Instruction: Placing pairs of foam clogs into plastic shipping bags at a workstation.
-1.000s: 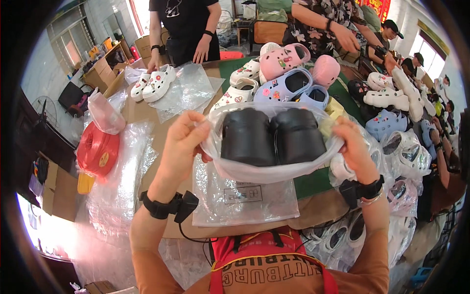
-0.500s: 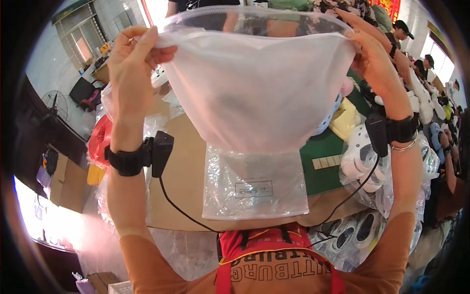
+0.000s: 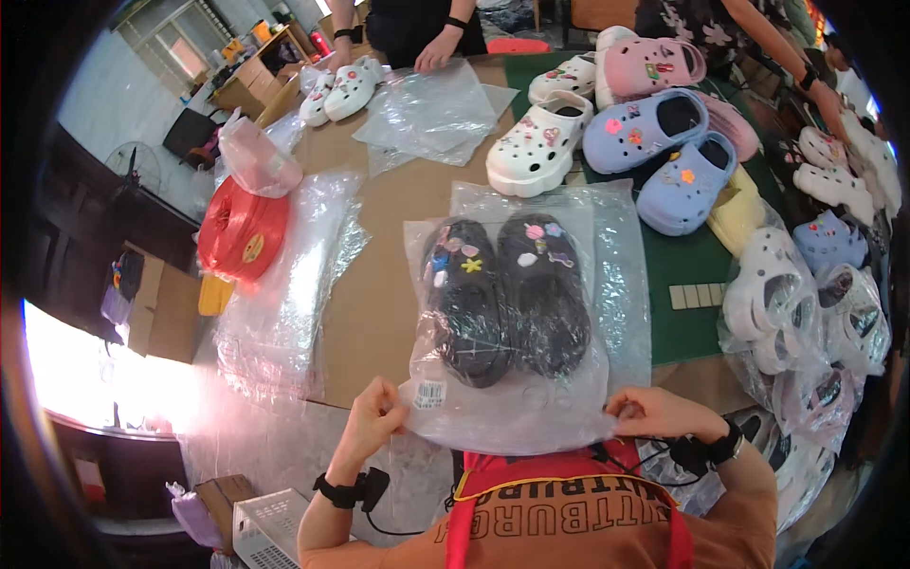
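A clear plastic bag [image 3: 517, 417] lies flat on the table at its near edge. Inside show a pair of black clogs [image 3: 469, 332], side by side, with colourful charms on their uppers. My left hand [image 3: 374, 417] pinches the bag's near left corner, beside a barcode label. The near right corner is gripped between the fingers of my right hand [image 3: 664, 415]. Under the bag lies another clear plastic bag [image 3: 626, 275], its edge showing on the right.
Blue clogs [image 3: 645, 133], a pink clog [image 3: 654, 71] and a white clog [image 3: 540, 147] lie on the green mat [image 3: 630, 327]. Bagged white clogs [image 3: 768, 284] crowd the right. Left are plastic sheets [image 3: 289, 284] and a red tape roll [image 3: 242, 228]. Another person's hands [image 3: 441, 47] are across the table.
Both my hands have come down from high up toward my body, bringing the plastic bag from raised to lying flat on the table. The black clogs inside it now show plainly.
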The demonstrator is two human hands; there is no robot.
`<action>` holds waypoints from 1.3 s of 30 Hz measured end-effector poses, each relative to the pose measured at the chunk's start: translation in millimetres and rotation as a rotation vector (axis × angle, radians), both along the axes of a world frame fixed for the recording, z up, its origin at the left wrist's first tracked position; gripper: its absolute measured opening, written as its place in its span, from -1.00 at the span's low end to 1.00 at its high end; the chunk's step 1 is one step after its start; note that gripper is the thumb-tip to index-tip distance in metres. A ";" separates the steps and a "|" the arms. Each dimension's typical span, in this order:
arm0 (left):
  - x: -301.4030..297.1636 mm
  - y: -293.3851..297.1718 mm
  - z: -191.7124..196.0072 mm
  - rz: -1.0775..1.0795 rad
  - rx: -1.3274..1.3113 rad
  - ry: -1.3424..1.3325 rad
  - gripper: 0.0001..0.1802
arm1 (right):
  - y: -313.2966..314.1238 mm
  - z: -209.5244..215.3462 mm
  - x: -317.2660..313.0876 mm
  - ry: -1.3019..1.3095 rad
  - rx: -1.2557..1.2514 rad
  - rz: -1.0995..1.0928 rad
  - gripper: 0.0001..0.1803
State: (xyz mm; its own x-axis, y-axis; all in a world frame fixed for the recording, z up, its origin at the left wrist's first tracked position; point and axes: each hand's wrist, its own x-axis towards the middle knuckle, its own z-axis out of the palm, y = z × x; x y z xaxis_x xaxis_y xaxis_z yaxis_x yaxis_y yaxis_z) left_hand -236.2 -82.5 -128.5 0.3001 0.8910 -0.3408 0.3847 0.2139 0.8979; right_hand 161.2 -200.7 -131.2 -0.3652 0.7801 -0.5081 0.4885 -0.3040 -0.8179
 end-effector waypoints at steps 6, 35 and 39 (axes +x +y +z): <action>29.8 4.6 23.9 -0.243 0.932 0.539 -0.46 | 0.0 -23.6 -3.2 0.393 -0.435 -0.470 -0.44; 107.5 -9.9 6.3 -0.251 1.311 0.765 -0.30 | 63.7 53.8 -56.0 0.618 -0.115 -0.021 -0.63; 105.2 -0.8 16.3 -0.221 1.283 0.720 -0.28 | 61.9 49.0 -59.1 0.704 -0.136 -0.049 -0.63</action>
State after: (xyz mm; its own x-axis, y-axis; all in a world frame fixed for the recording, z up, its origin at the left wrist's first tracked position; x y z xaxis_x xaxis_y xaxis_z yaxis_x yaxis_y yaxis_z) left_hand -131.0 -83.3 -112.2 0.5784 0.6512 0.4913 0.7354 -0.6769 0.0316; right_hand 102.1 -138.7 -82.1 -0.6081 0.7506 -0.2585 -0.1581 -0.4336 -0.8871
